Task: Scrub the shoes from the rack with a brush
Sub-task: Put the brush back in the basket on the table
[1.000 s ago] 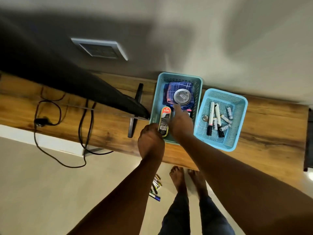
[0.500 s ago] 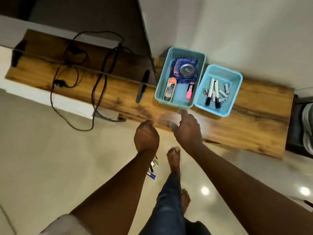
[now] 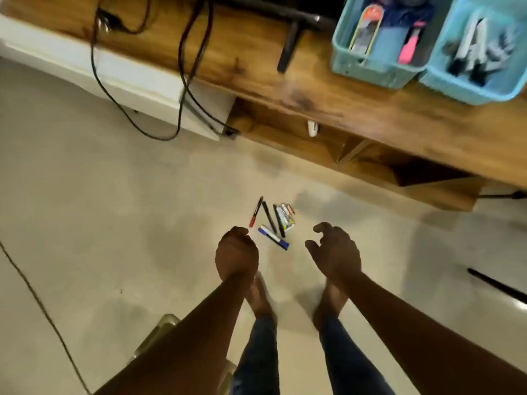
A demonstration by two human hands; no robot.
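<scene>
No shoe, rack or brush is in view. My left hand [image 3: 236, 253] hangs over the tiled floor with its fingers curled into a fist, and nothing shows in it. My right hand [image 3: 335, 252] is beside it, fingers apart and slightly bent, holding nothing. Both hands hover just in front of a small heap of pens and batteries [image 3: 273, 223] lying on the floor. A shoe polish bottle [image 3: 366, 27] lies in a teal basket [image 3: 368, 71] on the wooden shelf [image 3: 356, 109] at the upper right.
A light blue basket [image 3: 467, 89] with markers and batteries sits next to the teal one. Black cables [image 3: 182, 81] hang from the shelf to the floor at left. My bare feet [image 3: 261, 297] stand below the hands. A black rod [image 3: 496, 286] lies at right.
Both hands have pulled back from the teal basket and dropped toward the floor. The view has tilted down, so the baskets now sit at the top right and the floor items are near my hands.
</scene>
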